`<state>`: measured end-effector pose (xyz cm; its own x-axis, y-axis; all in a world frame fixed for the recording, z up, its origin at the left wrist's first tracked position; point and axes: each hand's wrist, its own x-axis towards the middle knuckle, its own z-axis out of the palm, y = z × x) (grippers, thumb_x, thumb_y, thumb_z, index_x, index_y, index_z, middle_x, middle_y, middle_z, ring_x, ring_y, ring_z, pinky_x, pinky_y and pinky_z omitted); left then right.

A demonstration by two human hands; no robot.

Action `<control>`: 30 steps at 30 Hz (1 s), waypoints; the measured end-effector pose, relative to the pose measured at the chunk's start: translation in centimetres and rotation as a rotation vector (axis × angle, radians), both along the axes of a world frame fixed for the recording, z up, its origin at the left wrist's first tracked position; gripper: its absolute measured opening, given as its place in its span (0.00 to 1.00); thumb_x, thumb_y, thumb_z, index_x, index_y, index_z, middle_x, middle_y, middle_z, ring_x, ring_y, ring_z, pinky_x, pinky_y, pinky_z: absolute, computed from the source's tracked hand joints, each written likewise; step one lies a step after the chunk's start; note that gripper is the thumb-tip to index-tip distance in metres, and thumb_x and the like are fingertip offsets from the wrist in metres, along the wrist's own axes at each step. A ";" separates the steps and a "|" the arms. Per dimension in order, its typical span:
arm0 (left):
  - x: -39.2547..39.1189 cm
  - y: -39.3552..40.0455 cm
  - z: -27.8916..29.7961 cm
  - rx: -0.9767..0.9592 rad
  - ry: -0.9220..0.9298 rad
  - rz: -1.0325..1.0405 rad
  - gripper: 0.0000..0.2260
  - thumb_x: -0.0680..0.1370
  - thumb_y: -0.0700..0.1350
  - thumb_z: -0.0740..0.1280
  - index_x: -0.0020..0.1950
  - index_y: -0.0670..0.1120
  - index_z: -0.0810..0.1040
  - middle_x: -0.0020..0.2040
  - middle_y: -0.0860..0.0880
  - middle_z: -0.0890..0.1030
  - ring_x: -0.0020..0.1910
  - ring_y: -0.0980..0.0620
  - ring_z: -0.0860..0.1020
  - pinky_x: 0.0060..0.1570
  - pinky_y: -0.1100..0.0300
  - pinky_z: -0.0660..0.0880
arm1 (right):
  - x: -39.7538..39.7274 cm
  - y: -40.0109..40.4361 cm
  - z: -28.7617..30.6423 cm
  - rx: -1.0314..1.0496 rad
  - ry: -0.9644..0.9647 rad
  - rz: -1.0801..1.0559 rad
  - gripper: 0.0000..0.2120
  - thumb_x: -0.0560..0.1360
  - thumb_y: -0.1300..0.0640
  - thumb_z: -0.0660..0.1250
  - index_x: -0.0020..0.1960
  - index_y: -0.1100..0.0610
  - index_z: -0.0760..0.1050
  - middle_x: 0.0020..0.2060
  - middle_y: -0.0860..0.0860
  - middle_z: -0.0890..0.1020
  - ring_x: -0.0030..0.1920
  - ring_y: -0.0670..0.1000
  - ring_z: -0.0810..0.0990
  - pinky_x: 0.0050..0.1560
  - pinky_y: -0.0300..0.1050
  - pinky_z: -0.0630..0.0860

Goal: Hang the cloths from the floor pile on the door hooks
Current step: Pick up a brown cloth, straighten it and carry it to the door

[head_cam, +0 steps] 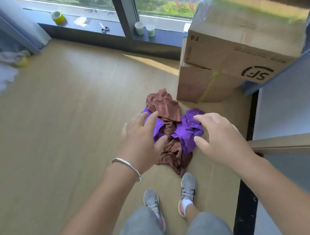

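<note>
Crumpled soft matt cloths, brown and purple. Beside them: matt brown cardboard boxes, glossy tape on top. Smooth wood-look floor. Shiny metal bangle.

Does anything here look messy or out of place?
Yes. Crumpled purple cloth and brown cloth lie heaped on the floor beside stacked cardboard boxes. Both open hands, left hand and right hand, hover over the heap.

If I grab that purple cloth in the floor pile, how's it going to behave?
The crumpled purple cloth looks thin and deeply creased, so it will probably hang limp and feel light. It lies tangled with the brown cloth, which may drag up with it. Both open hands, left and right, hover above.
</note>
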<state>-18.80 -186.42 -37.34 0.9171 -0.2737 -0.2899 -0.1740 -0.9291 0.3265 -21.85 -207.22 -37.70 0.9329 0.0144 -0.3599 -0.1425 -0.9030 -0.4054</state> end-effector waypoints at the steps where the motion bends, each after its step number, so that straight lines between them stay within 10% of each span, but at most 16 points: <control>1: 0.5 -0.2 -1.9 0.002 0.019 0.003 0.29 0.78 0.58 0.62 0.77 0.52 0.58 0.75 0.49 0.62 0.74 0.50 0.57 0.71 0.54 0.54 | 0.6 -0.1 -1.8 0.007 0.012 0.008 0.26 0.75 0.52 0.66 0.72 0.51 0.66 0.66 0.49 0.71 0.67 0.51 0.68 0.67 0.46 0.62; 30: 21.6 4.7 -61.9 0.147 -0.040 -0.036 0.24 0.78 0.48 0.59 0.75 0.49 0.61 0.69 0.49 0.69 0.66 0.46 0.68 0.61 0.53 0.67 | 19.8 7.4 -60.2 -0.062 -0.118 0.279 0.21 0.73 0.54 0.61 0.66 0.54 0.67 0.62 0.48 0.71 0.63 0.52 0.69 0.60 0.44 0.65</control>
<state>2.80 -181.71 -99.26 0.9190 -0.2642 -0.2926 -0.2186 -0.9591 0.1796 -2.10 -199.82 -97.93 0.9313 0.2575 -0.2575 0.1595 -0.9242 -0.3471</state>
